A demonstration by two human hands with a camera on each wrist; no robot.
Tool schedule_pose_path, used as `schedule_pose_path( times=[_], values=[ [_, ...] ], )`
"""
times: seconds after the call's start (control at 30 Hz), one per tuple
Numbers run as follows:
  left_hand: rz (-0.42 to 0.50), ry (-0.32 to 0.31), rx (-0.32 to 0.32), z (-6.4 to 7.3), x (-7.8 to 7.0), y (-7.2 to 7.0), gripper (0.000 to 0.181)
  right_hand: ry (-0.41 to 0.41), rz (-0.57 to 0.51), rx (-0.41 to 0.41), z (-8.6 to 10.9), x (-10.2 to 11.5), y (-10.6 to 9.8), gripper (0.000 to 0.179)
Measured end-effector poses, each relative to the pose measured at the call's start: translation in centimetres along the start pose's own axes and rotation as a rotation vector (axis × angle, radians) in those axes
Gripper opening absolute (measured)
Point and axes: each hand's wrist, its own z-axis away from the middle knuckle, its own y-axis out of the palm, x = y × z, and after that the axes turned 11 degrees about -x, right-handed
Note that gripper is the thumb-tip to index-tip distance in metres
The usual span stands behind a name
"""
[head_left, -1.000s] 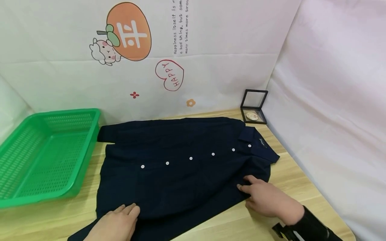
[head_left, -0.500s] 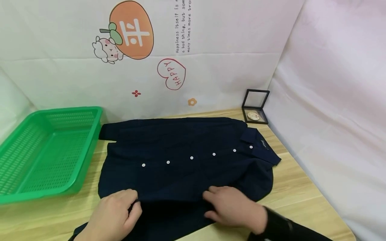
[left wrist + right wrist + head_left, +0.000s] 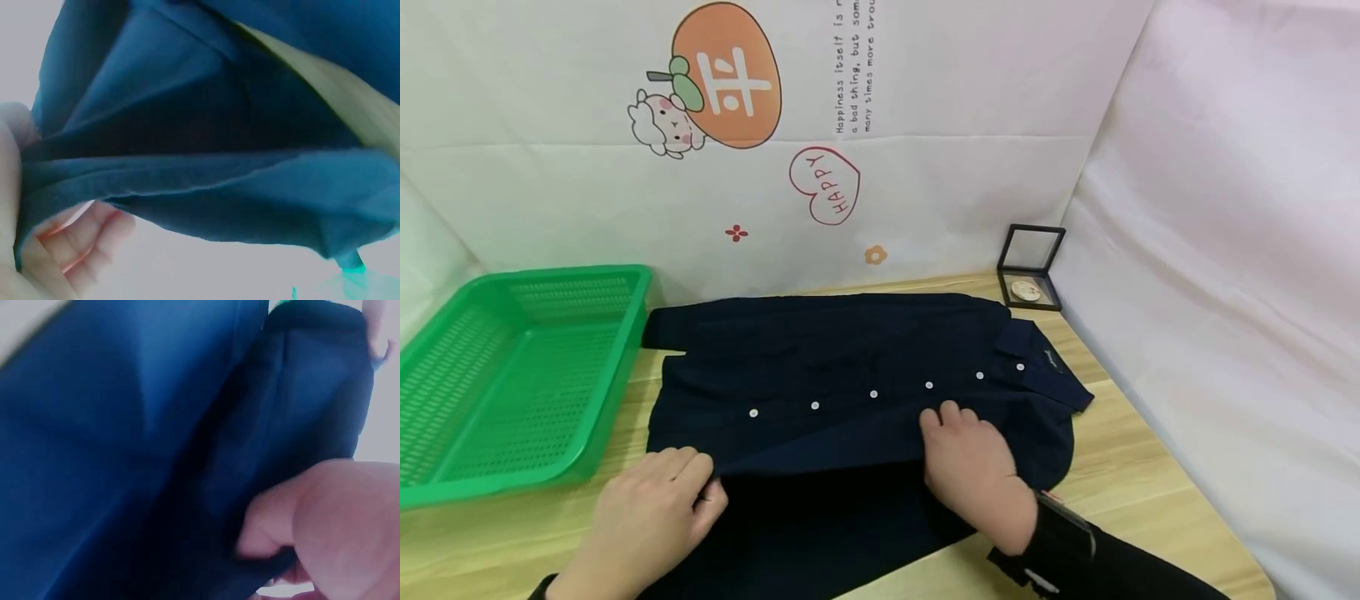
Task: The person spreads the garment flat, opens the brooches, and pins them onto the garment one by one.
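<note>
A navy shirt (image 3: 820, 358) with white buttons lies front up across the table, its collar (image 3: 1045, 367) at the right. My left hand (image 3: 655, 500) pinches the near edge of the shirt by the hem, thumb below and fingers above. In the left wrist view the cloth (image 3: 187, 175) runs between thumb and fingers of that hand. Farther right, my right hand (image 3: 973, 471) grips the same raised edge with curled fingers. Between both hands the front is lifted, and a dark fold opens beneath it. One sleeve (image 3: 670, 329) lies along the far side; the near sleeve's outline is lost in dark cloth.
A green plastic basket (image 3: 602, 417) stands at the left, close to the far sleeve's cuff. At the back right is a small black-framed case (image 3: 1030, 267) with a round pale disc. White cloth walls (image 3: 940, 200) border the wooden table (image 3: 1150, 483).
My right hand has gone from near the shoulder leftward to the shirt's middle, then up toward the buttons, taking hold of the edge. My left hand has taken the hem edge and raised it.
</note>
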Motion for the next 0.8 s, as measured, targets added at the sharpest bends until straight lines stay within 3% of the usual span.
schedule_pose_path(
  times=[0.13, 0.47, 0.7, 0.8],
  values=[
    [-0.008, 0.044, -0.001, 0.4, 0.6, -0.2, 0.032, -0.06, -0.041, -0.011, 1.0, -2.6, 0.4, 0.025],
    [-0.009, 0.032, 0.164, 1.6, 1.1, -0.6, 0.044, -0.217, -0.228, -0.073, 1.8, -5.9, 1.9, 0.029],
    [-0.024, 0.022, 0.191, 2.4, 1.5, -0.5, 0.047, -0.111, -0.37, -0.161, 1.4, -6.9, 2.2, 0.019],
    [-0.02, 0.016, 0.212, 2.7, 1.3, -0.3, 0.047, -0.066, -0.393, -0.162, 1.1, -6.8, 1.9, 0.017]
  ],
)
